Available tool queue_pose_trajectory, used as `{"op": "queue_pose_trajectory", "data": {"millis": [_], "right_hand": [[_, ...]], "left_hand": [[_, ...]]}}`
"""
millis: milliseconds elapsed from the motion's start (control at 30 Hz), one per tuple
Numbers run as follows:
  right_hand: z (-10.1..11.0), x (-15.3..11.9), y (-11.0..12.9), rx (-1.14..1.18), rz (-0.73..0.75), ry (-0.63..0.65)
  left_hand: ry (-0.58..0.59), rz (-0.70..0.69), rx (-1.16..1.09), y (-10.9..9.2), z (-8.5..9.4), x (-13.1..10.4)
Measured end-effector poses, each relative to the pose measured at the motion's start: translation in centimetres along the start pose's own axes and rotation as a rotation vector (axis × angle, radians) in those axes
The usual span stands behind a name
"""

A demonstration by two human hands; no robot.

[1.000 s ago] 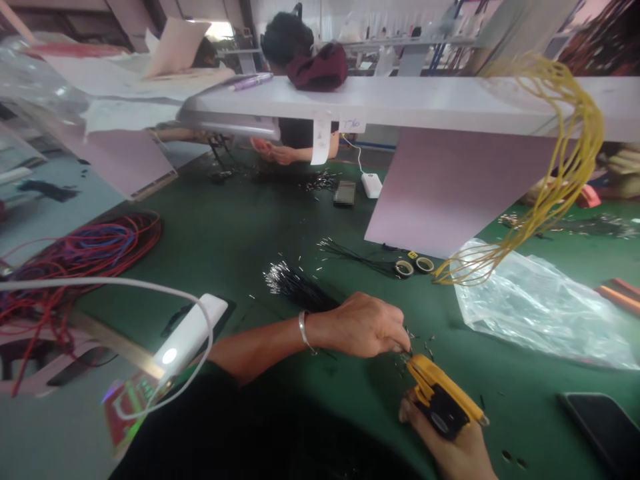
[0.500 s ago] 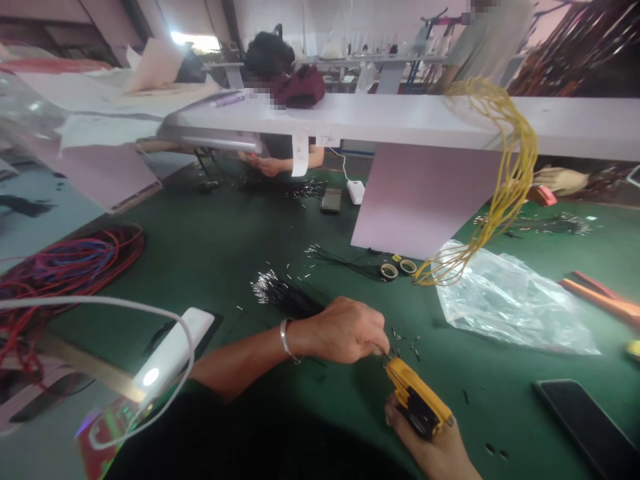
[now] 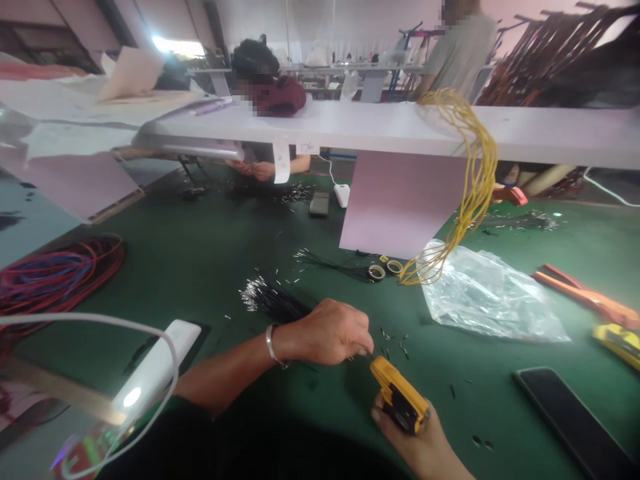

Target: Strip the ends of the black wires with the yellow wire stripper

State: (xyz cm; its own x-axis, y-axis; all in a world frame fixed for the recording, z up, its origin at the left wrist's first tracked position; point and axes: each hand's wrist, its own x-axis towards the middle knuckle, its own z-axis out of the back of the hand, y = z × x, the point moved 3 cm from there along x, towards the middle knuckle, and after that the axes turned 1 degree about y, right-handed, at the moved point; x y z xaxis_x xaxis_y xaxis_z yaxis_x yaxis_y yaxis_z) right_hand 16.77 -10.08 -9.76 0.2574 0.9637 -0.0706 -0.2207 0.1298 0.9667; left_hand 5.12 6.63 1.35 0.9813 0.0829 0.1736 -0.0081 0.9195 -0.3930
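Observation:
My left hand (image 3: 333, 332), with a bangle on the wrist, is closed in a pinch on a thin dark wire (image 3: 369, 355). The wire's end meets the front of a yellow-and-black wire stripper (image 3: 400, 395); how far it goes in I cannot make out. My right hand (image 3: 417, 443) is wrapped round the stripper from below. Behind my left forearm lies a bundle of black wires (image 3: 280, 300) with bright metallic ends. Small dark offcuts (image 3: 395, 340) are scattered on the green tabletop (image 3: 200, 253) just beyond the stripper.
Beyond lie tape rolls (image 3: 376, 272), hanging yellow wires (image 3: 477, 173) and a plastic bag (image 3: 485, 293). A phone (image 3: 570, 420) and orange-handled tool (image 3: 590, 293) are right; a white lamp (image 3: 155, 367) and red-blue wires (image 3: 55, 280) left. A raised shelf (image 3: 350, 127) crosses ahead; another person's hands (image 3: 260, 171) work beneath.
The view has turned slightly to the right, so things appear farther left, and a yellow object at the right edge shows more fully. Both hands keep their hold on wire and stripper.

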Motion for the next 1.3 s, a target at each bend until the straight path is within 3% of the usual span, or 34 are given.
{"op": "queue_pose_trajectory", "data": {"millis": [200, 400, 767, 967, 1133, 1300], "right_hand": [[-0.2, -0.3, -0.6, 0.021, -0.066, -0.027], [0.1, -0.3, -0.1, 0.035, -0.114, -0.169], [0.5, 0.3, -0.1, 0.062, -0.143, -0.047], [0.2, 0.8, -0.3, 0.108, -0.157, -0.184], [-0.1, 1.8, 0.0, 0.151, -0.249, -0.052], [0.8, 2.3, -0.7, 0.333, -0.273, -0.025]], "left_hand": [[0.016, -0.001, -0.015, -0.1, 0.4, 0.3], [-0.003, 0.026, -0.100, 0.2, 0.5, 0.4], [-0.071, 0.016, -0.172, 1.2, 0.4, 0.5], [-0.071, 0.050, -0.208, 1.7, 0.2, 0.6], [-0.062, 0.097, -0.180, 2.4, 0.1, 0.7], [-0.050, 0.149, -0.190, 3.2, -0.1, 0.9]]}}
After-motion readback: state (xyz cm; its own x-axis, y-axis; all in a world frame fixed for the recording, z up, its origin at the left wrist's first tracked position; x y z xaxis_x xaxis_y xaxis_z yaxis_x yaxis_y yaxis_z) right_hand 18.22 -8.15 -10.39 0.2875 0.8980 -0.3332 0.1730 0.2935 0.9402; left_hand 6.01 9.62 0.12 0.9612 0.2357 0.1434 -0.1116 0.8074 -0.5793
